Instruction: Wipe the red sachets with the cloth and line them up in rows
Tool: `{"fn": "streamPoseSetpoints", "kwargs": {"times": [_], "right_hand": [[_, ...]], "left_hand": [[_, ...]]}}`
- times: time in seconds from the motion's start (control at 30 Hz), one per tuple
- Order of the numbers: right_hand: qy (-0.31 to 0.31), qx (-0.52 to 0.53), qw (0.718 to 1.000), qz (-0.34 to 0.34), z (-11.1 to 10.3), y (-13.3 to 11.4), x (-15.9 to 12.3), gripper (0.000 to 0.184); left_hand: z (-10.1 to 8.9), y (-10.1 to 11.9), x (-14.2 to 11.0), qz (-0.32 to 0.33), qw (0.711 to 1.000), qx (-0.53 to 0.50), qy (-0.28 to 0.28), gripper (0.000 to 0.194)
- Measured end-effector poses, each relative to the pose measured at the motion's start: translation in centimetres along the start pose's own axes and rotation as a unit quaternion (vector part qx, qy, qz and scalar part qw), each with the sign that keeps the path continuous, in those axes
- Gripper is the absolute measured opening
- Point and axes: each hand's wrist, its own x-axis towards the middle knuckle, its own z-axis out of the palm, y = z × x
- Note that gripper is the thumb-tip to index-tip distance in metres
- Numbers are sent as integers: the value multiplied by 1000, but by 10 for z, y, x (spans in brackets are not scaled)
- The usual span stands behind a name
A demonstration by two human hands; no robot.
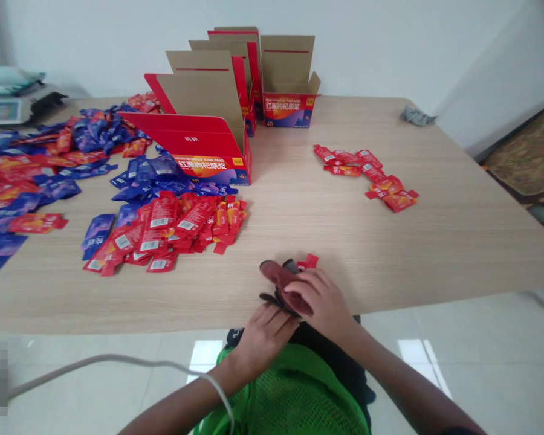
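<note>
At the table's front edge, both hands are on a maroon and black piece that looks like a coated work glove [278, 277]. My right hand [324, 299] pinches its maroon part from the right. My left hand [263, 337] is closed on its black lower part, with fingertips partly hidden. A red sachet [309, 261] shows just beyond my right fingers, mostly covered by the hand. Left of the hands lies a pile of red sachets [163, 232], with blue sachets [152, 175] behind it.
Open red cartons [208, 145] stand at the back, one carton [288, 109] apart to the right. Mixed sachets [40, 160] and a scale [13, 109] lie left. Several red sachets [372, 172] and a grey cloth [417, 116] lie right. A cable [131, 358] crosses my left forearm.
</note>
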Motion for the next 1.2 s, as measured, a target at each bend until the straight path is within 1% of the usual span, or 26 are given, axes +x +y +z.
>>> {"fn": "streamPoseSetpoints", "kwargs": {"times": [0.03,0.07,0.1,0.17,0.23,0.3,0.37,0.43,0.47,0.5,0.53,0.57,0.63,0.7,0.73,0.77,0.83,0.93,1.03,1.1,1.13,1.2], "right_hand": [[-33,-13,999,-21,7,3,-1,17],[-50,-26,998,-31,12,8,-2,16],[-51,-39,997,-30,16,16,-1,15],[-34,-62,997,-17,16,36,4,15],[-17,-88,996,-2,10,57,17,15],[-1,-121,993,6,-1,74,32,13],[44,-148,988,24,-13,81,46,12],[118,-138,982,47,-23,73,51,12],[150,-118,980,53,-25,63,50,14],[166,-93,980,51,-26,51,46,17],[157,-68,984,38,-24,37,40,19],[128,-48,990,18,-20,23,31,20],[36,-28,999,-24,-8,1,13,18],[-34,-21,998,-41,5,-7,-2,16],[-51,-24,998,-37,10,-5,-6,16],[-56,-30,998,-28,13,1,-8,17],[-48,-50,997,-14,16,19,-4,18],[-19,-89,996,-6,12,51,15,16],[5,-131,991,-4,0,76,38,13],[51,-153,987,12,-13,81,49,13],[85,-155,984,27,-19,78,52,12],[147,-130,979,49,-29,62,51,15]], "left_hand": [[1,-1,0,6,1000,-1,1,24],[1,-2,0,14,1000,1,1,25],[0,-3,1,21,1000,7,2,27],[-2,-5,1,34,999,20,-5,31],[-5,-6,1,40,999,30,-14,31],[-5,-7,0,41,998,35,-16,31],[-4,-7,-1,38,999,35,-7,29],[-1,-6,-2,31,999,33,0,28],[0,-6,-3,27,999,32,0,28],[1,-5,-4,23,999,31,-2,29],[2,-5,-4,19,999,28,-6,30],[2,-4,-5,14,1000,21,-9,30],[3,-4,-6,2,1000,-2,-7,27],[3,-3,-6,-4,1000,-22,-3,25],[3,-2,-6,-4,1000,-25,0,26],[3,-2,-5,0,1000,-21,0,27],[3,-1,-4,4,1000,-2,0,30],[2,-1,-3,9,1000,18,1,29],[3,-2,-3,9,1000,19,2,28],[3,-2,-3,6,1000,16,9,28],[3,-2,-3,3,1000,13,13,28],[3,-1,-3,-3,1000,6,20,27]]}}
